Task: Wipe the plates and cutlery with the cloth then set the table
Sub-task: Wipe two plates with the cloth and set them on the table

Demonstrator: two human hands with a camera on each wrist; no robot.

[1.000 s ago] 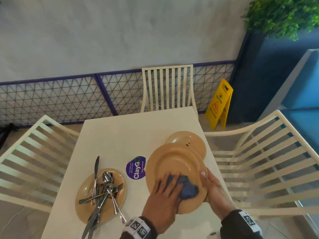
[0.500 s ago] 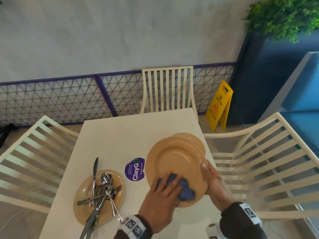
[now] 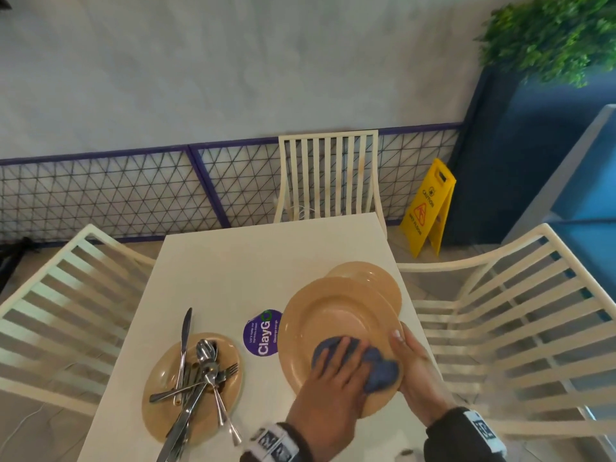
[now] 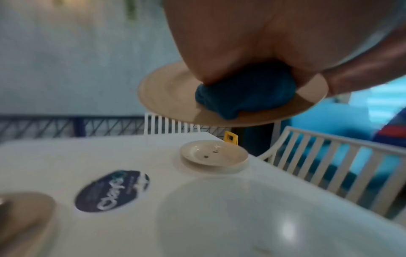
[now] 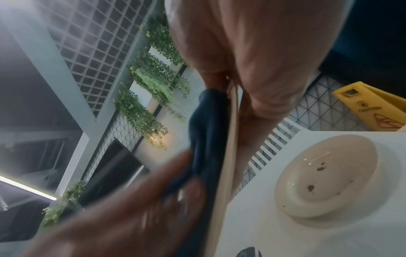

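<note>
Moved: crumpled blue cloth [image 3: 380, 368] slid left across the raised tan round plate [image 3: 336, 325].
Hands: left hand [image 3: 333, 391] presses cloth, fingers fairly straight; right hand [image 3: 413, 371] grips plate rim.
Left: spotted second plate [image 4: 214, 153], steel cutlery [image 3: 196, 381], table setting.

Plates [image 3: 340, 328]: three. Cloth [image 3: 380, 370]: one. Knife [image 3: 185, 331]: one. Chairs [image 3: 328, 175]: three. Table [image 3: 233, 268]: one. Round sticker [image 3: 261, 331]: one. Yellow caution sign [image 3: 428, 208]: one.

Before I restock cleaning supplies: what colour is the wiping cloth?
Blue; the cloth shows best in the left wrist view.
</note>
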